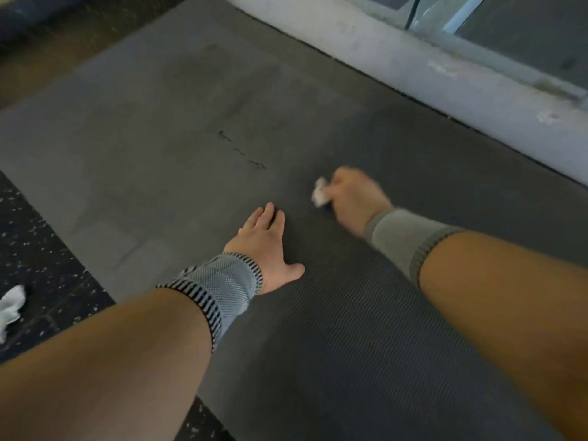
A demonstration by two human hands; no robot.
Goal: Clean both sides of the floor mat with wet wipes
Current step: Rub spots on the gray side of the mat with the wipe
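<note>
A large dark grey floor mat (pixel 178 128) lies flat and fills most of the view; a few dark marks show near its middle. My left hand (pixel 265 241) presses flat on the mat with straight fingers, a patterned grey wrist band behind it. To its right, my right hand (pixel 353 194) grips a crumpled white wet wipe (pixel 319 192) against the mat's surface; the hand is blurred. It wears a plain grey wrist band.
A crumpled white wipe (pixel 11 305) lies on the dark speckled floor (pixel 38 249) left of the mat. A pale concrete ledge (pixel 413 68) with a glass-and-metal frame runs along the mat's far right edge. Brown floor shows at the top left.
</note>
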